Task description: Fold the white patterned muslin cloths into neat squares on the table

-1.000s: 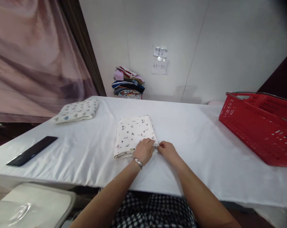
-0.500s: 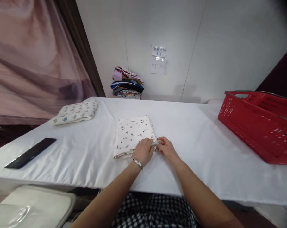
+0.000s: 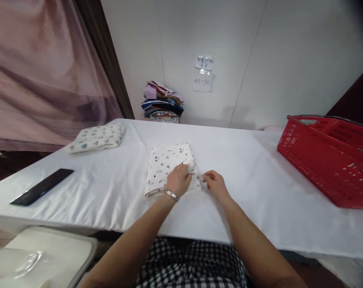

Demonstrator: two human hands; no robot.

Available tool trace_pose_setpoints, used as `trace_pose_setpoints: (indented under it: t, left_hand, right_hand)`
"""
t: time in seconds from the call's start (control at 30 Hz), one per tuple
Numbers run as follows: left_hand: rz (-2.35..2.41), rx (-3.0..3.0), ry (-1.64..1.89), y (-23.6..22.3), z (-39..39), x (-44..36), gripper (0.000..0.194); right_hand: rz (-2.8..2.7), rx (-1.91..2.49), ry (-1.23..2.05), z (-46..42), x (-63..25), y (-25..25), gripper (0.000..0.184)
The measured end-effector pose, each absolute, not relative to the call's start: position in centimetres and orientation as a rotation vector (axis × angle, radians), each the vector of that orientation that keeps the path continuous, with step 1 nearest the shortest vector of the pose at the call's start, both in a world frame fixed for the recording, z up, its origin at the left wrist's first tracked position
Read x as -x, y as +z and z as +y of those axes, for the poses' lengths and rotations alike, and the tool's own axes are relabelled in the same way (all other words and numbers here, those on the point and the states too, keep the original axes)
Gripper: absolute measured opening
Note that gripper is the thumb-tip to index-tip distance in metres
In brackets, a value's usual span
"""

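A folded white cloth with small printed figures point(image 3: 165, 162) lies on the white-covered table in front of me. At its right near corner, my left hand point(image 3: 179, 180) has its thumb and fingers closed on the upper layers, which are turned back there. Lower layers of the cloth show under the raised corner. My right hand point(image 3: 215, 185) is just right of the cloth's edge, with loosely bent fingers a little apart and nothing visible in them.
At the table's point(image 3: 238, 156) right end stands a red perforated basket point(image 3: 325, 164). A second folded printed cloth point(image 3: 99, 138) lies far left, with a flat black object point(image 3: 43, 187) nearer me. A stack of folded fabrics point(image 3: 162, 105) rises against the wall behind the table.
My right hand has let go of the cloth's corner and sits slightly right of it. My left hand has gone from lying flat on the cloth to gripping its upper layers, turning them back.
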State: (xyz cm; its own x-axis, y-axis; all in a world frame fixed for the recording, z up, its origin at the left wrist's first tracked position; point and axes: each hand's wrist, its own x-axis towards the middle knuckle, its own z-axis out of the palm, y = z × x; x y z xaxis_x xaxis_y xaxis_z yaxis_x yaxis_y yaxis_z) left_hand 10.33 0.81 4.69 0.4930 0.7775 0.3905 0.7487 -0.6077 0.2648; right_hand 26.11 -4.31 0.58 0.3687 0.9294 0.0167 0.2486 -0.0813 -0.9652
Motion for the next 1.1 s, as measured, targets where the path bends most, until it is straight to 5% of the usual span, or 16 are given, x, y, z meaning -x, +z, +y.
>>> trace_pose_setpoints:
  t: [0.3, 0.73, 1.1]
  left_hand:
    - [1.304, -2.713, 0.681, 5.3, 0.6, -10.2, 0.017]
    - [1.185, -2.818, 0.521, 5.2, 0.5, -10.2, 0.02]
    - [1.145, -2.774, 0.564, 4.1, 0.0, -10.6, 0.014]
  right_hand:
    - [-1.624, 2.146, 0.4, -4.8, -23.8, 1.2, 0.04]
    - [-0.984, 1.486, 0.955, -3.8, -24.1, 0.3, 0.03]
    - [-0.766, 1.218, 1.019, -4.0, -24.3, 0.8, 0.048]
